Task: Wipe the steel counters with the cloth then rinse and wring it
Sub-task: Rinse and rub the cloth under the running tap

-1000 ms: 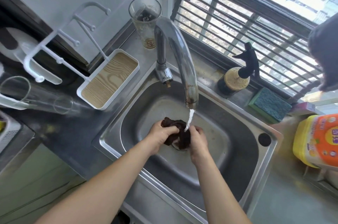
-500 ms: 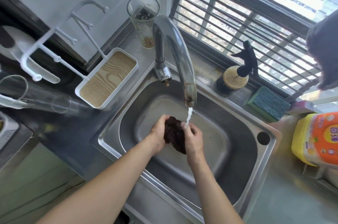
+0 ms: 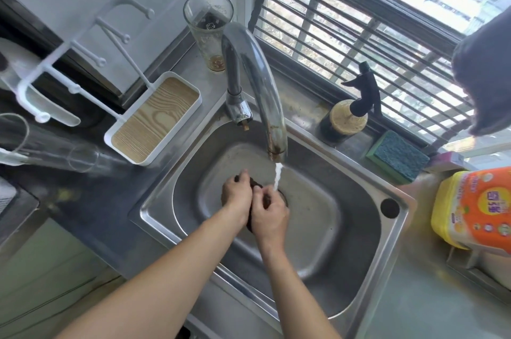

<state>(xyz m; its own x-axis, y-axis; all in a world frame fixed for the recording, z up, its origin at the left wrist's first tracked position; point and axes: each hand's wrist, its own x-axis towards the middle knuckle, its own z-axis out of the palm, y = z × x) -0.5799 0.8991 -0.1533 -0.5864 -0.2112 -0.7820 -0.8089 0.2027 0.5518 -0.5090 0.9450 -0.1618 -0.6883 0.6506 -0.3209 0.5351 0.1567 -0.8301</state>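
Both hands are down in the steel sink (image 3: 367, 277), squeezed together around a dark brown cloth (image 3: 255, 183). Only small bits of the cloth show between and under the fingers. My left hand (image 3: 237, 196) grips it from the left, fingers curled over its top. Pressed against it from the right, my right hand (image 3: 271, 214) grips the cloth's other side. A thin stream of water (image 3: 278, 176) falls from the curved steel tap (image 3: 260, 89) onto my right fingers and the cloth.
A spray bottle (image 3: 348, 114), a green-blue sponge (image 3: 398, 157) and a yellow-orange detergent bottle (image 3: 475, 208) stand along the right counter. At the left are a tall glass (image 3: 208, 31), a white wood-lined tray (image 3: 154, 117) and a white rack (image 3: 69, 67).
The hands have closed in on each other and bunched the cloth tighter, hiding most of it. They shifted slightly so the water lands on the right fingers.
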